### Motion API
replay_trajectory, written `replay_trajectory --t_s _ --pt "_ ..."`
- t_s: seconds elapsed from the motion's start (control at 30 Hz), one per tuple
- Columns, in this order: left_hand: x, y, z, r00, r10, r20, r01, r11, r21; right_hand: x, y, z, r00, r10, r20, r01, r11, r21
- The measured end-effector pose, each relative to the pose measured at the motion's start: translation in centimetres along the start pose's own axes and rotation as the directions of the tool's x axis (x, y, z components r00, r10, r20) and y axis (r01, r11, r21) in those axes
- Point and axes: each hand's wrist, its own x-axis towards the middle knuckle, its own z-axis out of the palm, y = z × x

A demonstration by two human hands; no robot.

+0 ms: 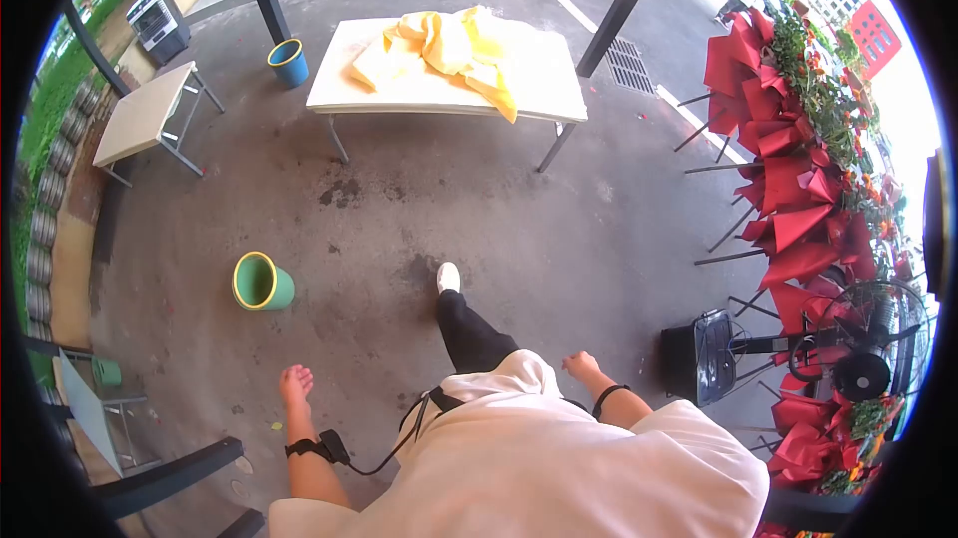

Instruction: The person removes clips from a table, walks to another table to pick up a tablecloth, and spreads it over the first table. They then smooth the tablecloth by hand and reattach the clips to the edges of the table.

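My left hand point(296, 381) hangs over the pavement with nothing in it, its fingers loosely stretched. Just beyond it stands a green bin point(277, 290) with a yellow rim, upright and apart from the hand. My right hand point(581, 366) is held out at my other side, also holding nothing, its fingers relaxed and small in view. Straight ahead, a crumpled yellow cloth point(449, 44) lies on a white folding table point(344, 89), one corner draping over the front edge. Neither hand touches the table or the cloth.
A blue bin point(288, 63) stands left of the table, near a smaller table point(150, 119) and an air cooler point(158, 24). Along the right are red-wrapped flower stands point(793, 169), a black box point(699, 356) and a fan point(860, 338). Dark posts point(624, 4) flank the table.
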Motion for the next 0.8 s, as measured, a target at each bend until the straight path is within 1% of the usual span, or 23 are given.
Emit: replay_trajectory --t_s 0.07,0.1,0.17,0.23,0.27,0.33,0.4,0.43,0.5,0.53,0.6,0.7,0.73,0.77,0.8 --pt "2.1 6.8 4.3 0.994 0.094 0.050 -0.093 0.995 -0.027 3.7 -2.0 -0.9 0.989 0.111 0.100 -0.118 0.991 0.061" --pt "2.1 9.4 6.2 0.988 0.133 0.072 -0.131 0.991 -0.034 5.2 -3.3 -1.4 0.983 0.139 0.122 -0.156 0.977 0.145" --pt "2.1 13.1 10.4 0.989 0.083 0.123 -0.087 0.996 0.032 7.2 -8.4 -6.2 0.968 0.190 0.165 -0.232 0.928 0.290" --pt "3.3 14.6 14.0 0.972 0.006 0.233 -0.043 0.987 0.153 9.0 -13.4 -10.2 0.982 0.124 0.143 -0.175 0.882 0.438" --pt "4.2 15.4 16.0 0.966 -0.030 0.256 -0.028 0.975 0.221 10.8 -15.7 -12.9 0.989 0.095 0.116 -0.141 0.855 0.499" --pt "5.1 16.0 18.8 0.947 -0.132 0.294 0.019 0.933 0.359 13.8 -19.7 -17.0 0.993 0.057 0.100 -0.103 0.825 0.556" --pt "5.1 16.0 20.8 0.948 -0.161 0.273 0.063 0.940 0.335 16.4 -22.8 -20.4 0.998 -0.038 0.053 0.003 0.845 0.535" --pt "5.4 16.4 22.0 0.950 -0.164 0.267 0.074 0.945 0.319 17.0 -25.2 -22.5 0.996 -0.066 0.052 0.031 0.858 0.512" --pt "6.7 16.7 23.6 0.921 -0.289 0.261 0.184 0.913 0.363 17.2 -29.8 -25.9 0.991 -0.124 0.051 0.085 0.874 0.478" --pt "7.9 17.1 24.5 0.902 -0.346 0.258 0.232 0.893 0.386 18.5 -31.3 -26.5 0.992 -0.126 0.016 0.104 0.880 0.463" --pt "10.5 17.7 25.7 0.878 -0.397 0.267 0.273 0.874 0.401 20.6 -33.9 -27.0 0.991 -0.125 -0.046 0.132 0.889 0.439" --pt "15.9 21.0 28.0 0.850 -0.467 0.242 0.312 0.818 0.484 24.4 -35.2 -24.4 0.991 -0.061 -0.118 0.100 0.930 0.354" --pt "18.8 22.8 29.7 0.844 -0.482 0.235 0.314 0.800 0.512 25.1 -36.0 -23.7 0.998 0.031 -0.055 -0.010 0.937 0.350" --pt "22.7 24.4 31.7 0.867 -0.426 0.257 0.256 0.825 0.504 25.8 -36.8 -22.9 0.993 0.121 0.004 -0.115 0.934 0.338" --pt "27.0 25.8 33.3 0.885 -0.379 0.272 0.205 0.840 0.502 26.7 -37.1 -21.7 0.992 0.121 -0.033 -0.110 0.964 0.243"
